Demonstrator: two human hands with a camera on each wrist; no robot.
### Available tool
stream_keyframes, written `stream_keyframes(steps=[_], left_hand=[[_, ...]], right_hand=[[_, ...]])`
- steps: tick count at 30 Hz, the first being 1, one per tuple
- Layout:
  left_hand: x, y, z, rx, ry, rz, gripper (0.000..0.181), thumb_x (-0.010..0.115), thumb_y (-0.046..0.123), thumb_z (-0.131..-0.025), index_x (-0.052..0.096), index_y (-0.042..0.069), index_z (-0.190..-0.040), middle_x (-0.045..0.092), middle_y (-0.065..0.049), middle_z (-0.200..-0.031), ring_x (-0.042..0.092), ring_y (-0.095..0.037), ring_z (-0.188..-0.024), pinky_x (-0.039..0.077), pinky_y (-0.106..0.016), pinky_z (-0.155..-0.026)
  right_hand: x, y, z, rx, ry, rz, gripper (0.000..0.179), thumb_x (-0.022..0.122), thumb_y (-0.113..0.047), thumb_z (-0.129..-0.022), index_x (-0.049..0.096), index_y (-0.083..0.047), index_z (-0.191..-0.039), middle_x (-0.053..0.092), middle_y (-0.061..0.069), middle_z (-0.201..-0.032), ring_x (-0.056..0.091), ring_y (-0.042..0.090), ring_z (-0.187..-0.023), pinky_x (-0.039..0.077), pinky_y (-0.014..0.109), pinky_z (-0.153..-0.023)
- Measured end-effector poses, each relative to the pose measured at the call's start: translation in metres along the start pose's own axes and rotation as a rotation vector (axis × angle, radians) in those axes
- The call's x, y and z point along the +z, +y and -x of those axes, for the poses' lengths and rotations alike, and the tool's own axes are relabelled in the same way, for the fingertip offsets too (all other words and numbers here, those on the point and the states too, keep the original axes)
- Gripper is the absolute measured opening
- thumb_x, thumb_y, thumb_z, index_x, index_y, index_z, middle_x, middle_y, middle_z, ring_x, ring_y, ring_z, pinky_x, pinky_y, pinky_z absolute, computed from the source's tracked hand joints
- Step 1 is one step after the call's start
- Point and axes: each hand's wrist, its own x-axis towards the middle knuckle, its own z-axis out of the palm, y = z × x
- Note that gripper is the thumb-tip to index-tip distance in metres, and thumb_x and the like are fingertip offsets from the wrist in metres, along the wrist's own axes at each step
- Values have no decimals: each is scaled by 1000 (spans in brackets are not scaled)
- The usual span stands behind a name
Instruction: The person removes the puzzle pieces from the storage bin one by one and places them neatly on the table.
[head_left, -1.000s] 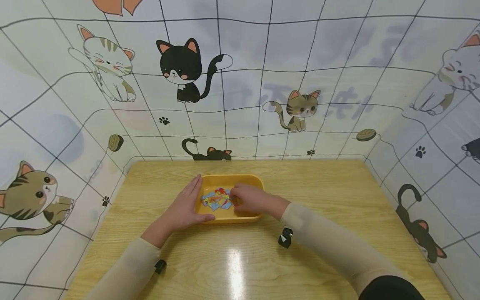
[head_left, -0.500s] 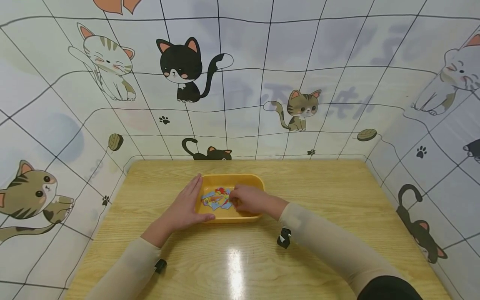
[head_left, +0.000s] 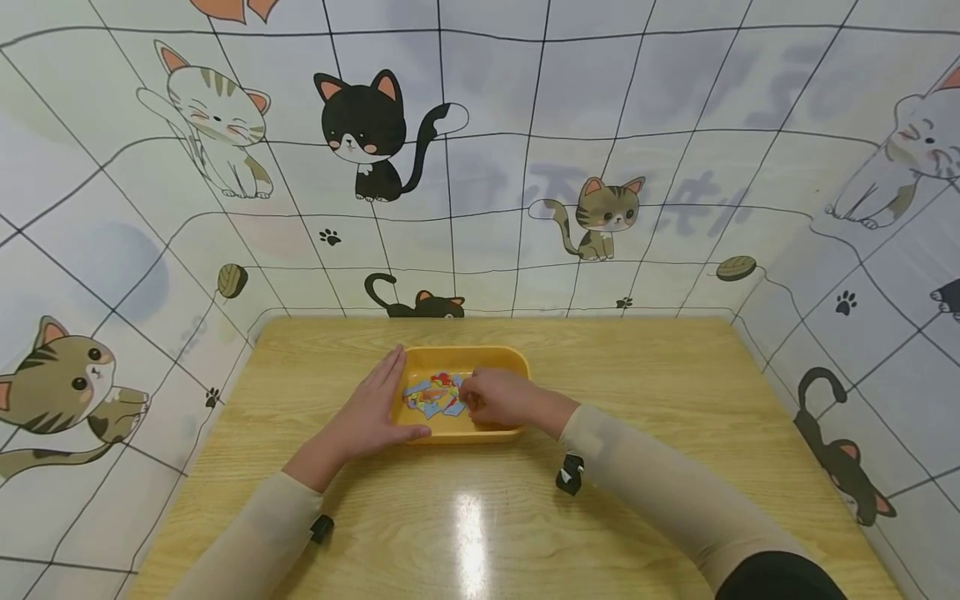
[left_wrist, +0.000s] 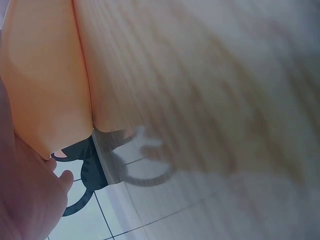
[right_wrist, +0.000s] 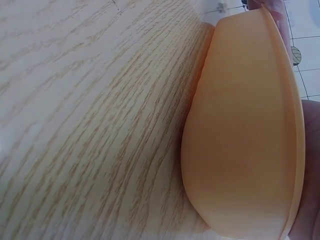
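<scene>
A shallow yellow tray (head_left: 450, 436) stands on the table. In its left half lies a loose cluster of flat, colourful pieces (head_left: 431, 398), blue with red and yellow print, like jigsaw pieces. My left hand (head_left: 367, 414) rests on the tray's left end, fingers straight along that side and thumb along the near rim. My right hand (head_left: 502, 397) is inside the tray with its fingers curled, the fingertips at the right edge of the cluster. Whether it pinches a piece is hidden. Both wrist views show mainly the tray's outer wall (right_wrist: 240, 125), with part of the left hand (left_wrist: 35, 195) in the left one.
The wooden table (head_left: 622, 367) reaches back to a wall covering (head_left: 487, 233) printed with cats and grid lines. Small black devices hang at both wrists, one under the right sleeve (head_left: 570, 475) and one beside the left sleeve (head_left: 322, 528).
My right hand has shifted very slightly over the pieces, and they lie almost as before. The left hand and the tray have stayed in place. The head view has tipped slightly.
</scene>
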Motion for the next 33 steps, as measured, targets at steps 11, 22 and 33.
stream_keyframes(steps=[11,22,33], left_hand=[[-1,0,-1,-9,-6,0,141,89,67,-84,6,1,-177,5,-16,-186,9,-36,-170,18,-60,-134],[0,-2,-1,-9,-2,2,140,88,68,-85,6,1,-177,5,-15,-186,8,-35,-171,18,-59,-134],[-3,3,0,-6,0,4,140,88,68,-84,9,-2,-176,8,-18,-185,11,-39,-170,19,-61,-134]], right_hand=[[1,3,1,10,29,1,16,79,-14,-95,78,-10,-111,62,-2,-98,56,12,-86,52,30,-77],[-13,0,9,30,63,-94,29,76,-18,-95,77,-8,-123,69,0,-117,66,17,-103,57,34,-92],[-41,2,35,54,144,-91,32,81,-23,-100,76,-11,-129,65,-1,-118,66,23,-104,58,37,-86]])
